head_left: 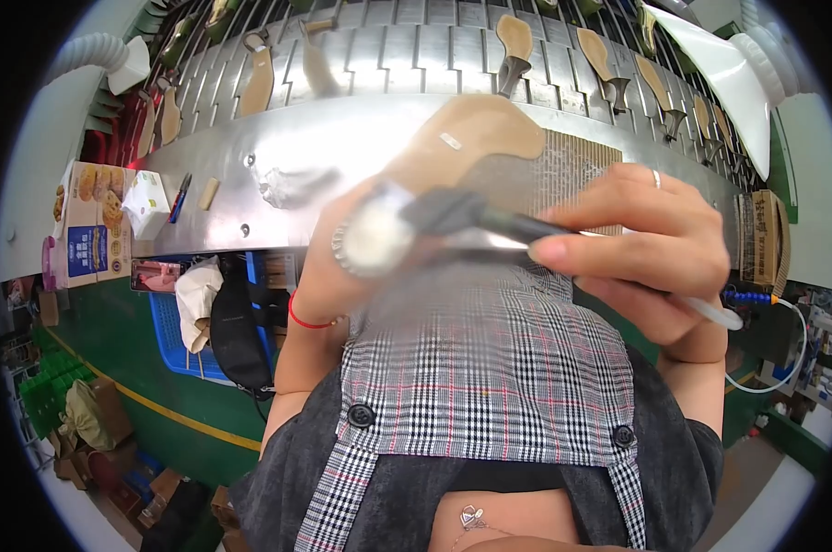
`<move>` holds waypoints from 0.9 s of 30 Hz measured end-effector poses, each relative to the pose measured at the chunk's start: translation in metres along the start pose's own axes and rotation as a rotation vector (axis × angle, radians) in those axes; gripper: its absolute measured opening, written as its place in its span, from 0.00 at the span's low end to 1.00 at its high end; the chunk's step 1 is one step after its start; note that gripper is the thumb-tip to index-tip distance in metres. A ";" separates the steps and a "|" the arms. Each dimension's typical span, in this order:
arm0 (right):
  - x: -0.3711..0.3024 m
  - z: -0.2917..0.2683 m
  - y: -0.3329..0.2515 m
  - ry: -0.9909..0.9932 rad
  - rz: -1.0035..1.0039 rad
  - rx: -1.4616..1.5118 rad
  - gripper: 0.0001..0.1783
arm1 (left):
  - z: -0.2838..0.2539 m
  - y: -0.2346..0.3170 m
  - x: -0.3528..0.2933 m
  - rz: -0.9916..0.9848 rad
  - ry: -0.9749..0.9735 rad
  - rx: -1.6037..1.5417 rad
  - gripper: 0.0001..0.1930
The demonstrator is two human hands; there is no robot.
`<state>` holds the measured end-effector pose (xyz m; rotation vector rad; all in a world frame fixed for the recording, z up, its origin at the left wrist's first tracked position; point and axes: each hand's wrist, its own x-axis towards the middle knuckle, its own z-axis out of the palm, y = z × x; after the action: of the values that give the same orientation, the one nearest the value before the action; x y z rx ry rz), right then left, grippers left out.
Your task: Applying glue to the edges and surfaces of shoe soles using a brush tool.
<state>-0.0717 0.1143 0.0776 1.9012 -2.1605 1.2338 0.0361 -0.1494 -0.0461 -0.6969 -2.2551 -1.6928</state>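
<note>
My right hand (651,244) is closed, its thumb and fingers pinching a slim dark piece (517,224) with a shiny edge. A white rod with a rounded end (715,313) sticks out behind that hand. Motion smears my left hand (338,225), so its fingers do not show clearly. At it is a blurred white round shape (377,237) whose kind I cannot make out. Just beyond both hands, a tan shoe sole (476,129) with a small pale label overlaps a ribbed cardboard sheet (586,170). Whether my left hand holds the sole is hidden by blur.
Beyond the metal bench (204,152), a slatted conveyor (388,51) carries several tan soles with dark heels. Crumpled clear plastic (292,187), pens (180,198) and a tissue pack (146,204) lie left. A blue basket (169,336) stands below; a white hood (715,83) juts in right.
</note>
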 end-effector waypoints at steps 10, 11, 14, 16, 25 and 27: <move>-0.006 0.005 -0.014 0.008 -0.001 -0.061 0.15 | 0.009 0.000 -0.013 -0.130 0.232 -0.296 0.35; -0.008 0.004 -0.015 0.047 0.002 -0.072 0.15 | 0.007 0.003 -0.011 -0.127 0.232 -0.298 0.35; -0.008 0.006 -0.016 0.086 0.049 -0.164 0.17 | -0.002 0.017 0.001 -0.323 0.089 -0.302 0.36; -0.010 0.007 -0.017 0.055 0.043 -0.001 0.18 | -0.005 0.008 0.000 -0.122 0.027 -0.272 0.37; -0.014 0.009 -0.009 0.198 0.117 -0.068 0.12 | -0.007 0.017 -0.008 -0.380 0.297 -0.559 0.36; -0.017 0.010 -0.010 0.166 0.099 -0.028 0.12 | -0.006 0.010 -0.023 -0.380 0.356 -0.440 0.33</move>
<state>-0.0539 0.1236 0.0683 1.6356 -2.1968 1.3179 0.0604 -0.1581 -0.0462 -0.0155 -1.8638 -2.3098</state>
